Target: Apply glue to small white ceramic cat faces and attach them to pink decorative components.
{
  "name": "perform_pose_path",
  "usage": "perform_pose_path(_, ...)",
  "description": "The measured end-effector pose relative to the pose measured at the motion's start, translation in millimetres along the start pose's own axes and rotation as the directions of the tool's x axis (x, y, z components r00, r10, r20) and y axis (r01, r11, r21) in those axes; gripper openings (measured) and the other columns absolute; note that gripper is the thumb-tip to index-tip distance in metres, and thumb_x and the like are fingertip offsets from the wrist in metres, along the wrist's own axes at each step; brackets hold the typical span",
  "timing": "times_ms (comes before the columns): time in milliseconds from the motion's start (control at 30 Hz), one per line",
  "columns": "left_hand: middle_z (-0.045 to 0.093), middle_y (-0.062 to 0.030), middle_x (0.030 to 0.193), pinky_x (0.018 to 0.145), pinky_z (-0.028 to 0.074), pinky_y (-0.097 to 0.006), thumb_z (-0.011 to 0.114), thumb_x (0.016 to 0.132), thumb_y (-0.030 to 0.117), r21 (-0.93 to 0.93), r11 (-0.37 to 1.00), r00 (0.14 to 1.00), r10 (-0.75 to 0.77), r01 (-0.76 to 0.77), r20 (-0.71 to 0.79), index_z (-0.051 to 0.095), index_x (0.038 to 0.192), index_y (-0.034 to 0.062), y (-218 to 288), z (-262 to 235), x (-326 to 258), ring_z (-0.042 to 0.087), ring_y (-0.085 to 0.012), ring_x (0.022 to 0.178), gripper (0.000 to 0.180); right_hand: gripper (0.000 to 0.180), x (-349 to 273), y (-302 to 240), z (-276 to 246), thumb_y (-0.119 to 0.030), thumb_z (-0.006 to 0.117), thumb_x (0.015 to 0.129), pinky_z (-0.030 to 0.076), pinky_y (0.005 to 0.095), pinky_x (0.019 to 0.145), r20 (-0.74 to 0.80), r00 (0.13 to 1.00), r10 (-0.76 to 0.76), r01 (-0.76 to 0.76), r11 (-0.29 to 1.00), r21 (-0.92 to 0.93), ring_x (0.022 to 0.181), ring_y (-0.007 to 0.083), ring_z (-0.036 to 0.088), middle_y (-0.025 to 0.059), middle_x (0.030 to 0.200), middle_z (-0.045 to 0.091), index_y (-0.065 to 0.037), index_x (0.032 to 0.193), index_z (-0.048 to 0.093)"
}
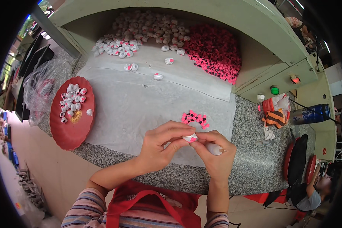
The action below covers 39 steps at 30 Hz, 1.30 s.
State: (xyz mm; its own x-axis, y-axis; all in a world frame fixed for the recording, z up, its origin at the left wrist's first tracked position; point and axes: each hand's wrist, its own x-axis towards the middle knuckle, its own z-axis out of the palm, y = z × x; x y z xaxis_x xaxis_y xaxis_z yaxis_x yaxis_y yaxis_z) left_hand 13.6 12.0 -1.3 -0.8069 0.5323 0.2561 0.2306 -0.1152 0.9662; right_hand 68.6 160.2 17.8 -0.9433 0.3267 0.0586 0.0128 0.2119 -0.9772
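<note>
Just in front of my body, my left hand (157,146) is closed, its fingers and thumb pinching a small rounded white piece (190,138) with pink patches. My right hand (218,157) presses its fingertips against the same piece from the other side. A small white squeeze bottle (214,149) with a narrow tip is tucked in that right hand. Just beyond my fingers lies a loose group of small pink pieces (195,117), some with dark spots. Similar white pieces lie farther off on the white sheet, such as a single one (158,76).
The white sheet (114,102) covers part of a speckled stone counter (250,152). Under the green metal shelf (254,22) are heaps of white pieces (148,28) and pink pieces (216,49). A red scalloped plate (59,129) stands left, a blue bottle (311,114) right.
</note>
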Motion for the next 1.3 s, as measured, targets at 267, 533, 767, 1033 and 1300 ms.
perform_pose_path(267, 0.054, -0.0153, 0.106, 0.079, 0.049, -0.028, 0.054, 0.080, -0.003, -0.048, 0.999, 1.000, -0.002, 0.002, -0.007, 0.056, 0.103, -0.0007, -3, 2, -2, 0.056, -0.0205, 0.096, 0.023, 0.018, -1, 3, 1, 0.003, 0.069, 0.065, 0.040, 0.0190, 0.054, 0.007, 1.000, 0.000, -0.001, 0.999, 0.039, 0.062, 0.0060, 0.051, 0.0009, 0.069, 0.058, -0.002, 0.081, 0.064)
perform_pose_path(533, 0.053, -0.0157, 0.107, 0.081, 0.048, -0.029, 0.052, 0.082, -0.004, -0.136, 0.990, 0.999, -0.040, 0.036, -0.028, 0.056, 0.103, -0.0013, -4, 6, -3, 0.055, -0.0207, 0.097, 0.022, 0.017, 0, 1, 0, 0.006, 0.068, 0.066, 0.040, 0.0192, 0.058, 0.047, 0.991, 0.129, -0.133, 0.987, 0.095, 0.065, 0.0067, 0.051, 0.0019, 0.071, 0.057, 0.002, 0.081, 0.062)
perform_pose_path(767, 0.059, -0.0111, 0.094, 0.076, 0.049, -0.028, 0.056, 0.081, 0.004, -0.601, 0.724, 0.921, -0.387, 0.338, 0.052, 0.053, 0.107, -0.0012, -5, -2, 3, 0.057, -0.0171, 0.091, 0.026, 0.026, 3, 0, 9, 0.007, 0.069, 0.062, 0.042, 0.0198, 0.056, -0.037, 0.993, -0.112, 0.112, 0.994, 0.001, 0.063, 0.0080, 0.051, 0.0058, 0.080, 0.059, 0.001, 0.086, 0.060)
perform_pose_path(1033, 0.060, -0.0098, 0.091, 0.072, 0.049, -0.025, 0.058, 0.078, -0.004, -0.551, 0.800, 0.967, -0.249, 0.238, 0.056, 0.052, 0.106, -0.0015, 4, -4, 0, 0.059, -0.0134, 0.083, 0.030, 0.032, 4, 18, 0, 0.003, 0.073, 0.060, 0.047, 0.0236, 0.059, 0.076, 0.954, -0.289, 0.263, 0.934, 0.240, 0.074, 0.0173, 0.057, 0.0139, 0.087, 0.059, 0.002, 0.088, 0.057)
perform_pose_path(1300, 0.060, -0.0156, 0.085, 0.066, 0.052, -0.026, 0.060, 0.075, -0.006, -0.411, 0.857, 0.948, -0.311, 0.312, 0.070, 0.053, 0.097, -0.0062, 4, -3, -1, 0.062, -0.0193, 0.076, 0.024, 0.023, 3, 7, 0, -0.003, 0.071, 0.066, 0.047, 0.0237, 0.054, 0.181, 0.982, 0.050, -0.125, 0.894, 0.430, 0.066, 0.0150, 0.057, 0.0134, 0.085, 0.058, 0.003, 0.083, 0.056)
